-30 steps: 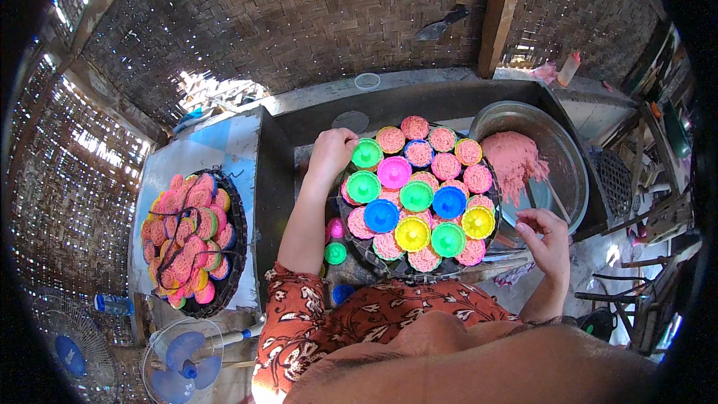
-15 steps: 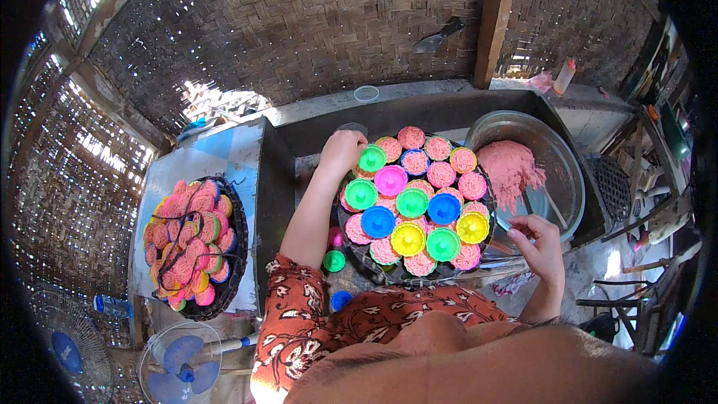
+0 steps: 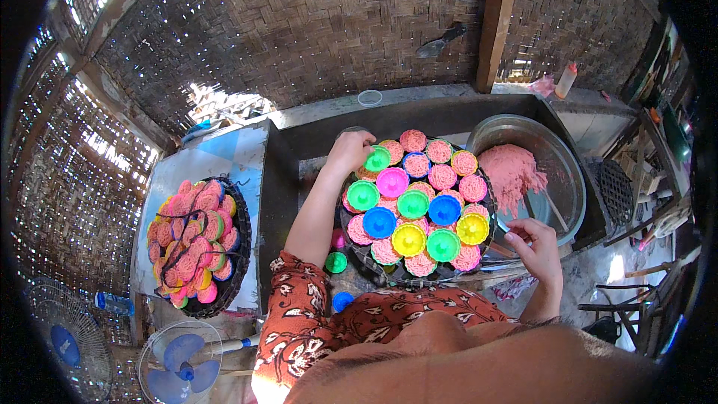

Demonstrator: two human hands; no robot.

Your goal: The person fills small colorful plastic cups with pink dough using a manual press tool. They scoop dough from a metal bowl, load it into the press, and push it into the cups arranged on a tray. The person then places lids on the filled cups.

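Note:
A round tray (image 3: 350,243) in front of me carries small fluted molds filled with pink shredded dough (image 3: 442,176). Empty green, pink, blue and yellow molds rest on top of several of them. At the tray's far left, the fingers of my left hand (image 3: 350,152) are closed on the rim of a green mold (image 3: 378,158). My right hand (image 3: 537,248) is beside the tray's right edge, near the basin, thumb and fingers pinched round a thin pale thing (image 3: 503,227) too small to name.
A large metal basin (image 3: 576,172) with pink dough (image 3: 510,172) and a stick stands at right. On the left table, a second tray (image 3: 241,243) bears piled pink pieces in colored molds. Loose molds (image 3: 336,262) lie by my left sleeve. A fan (image 3: 179,366) stands lower left.
My left hand has shifted slightly right, and the green mold at its fingers has moved a little with it. My right hand stays in almost the same place, still pinched.

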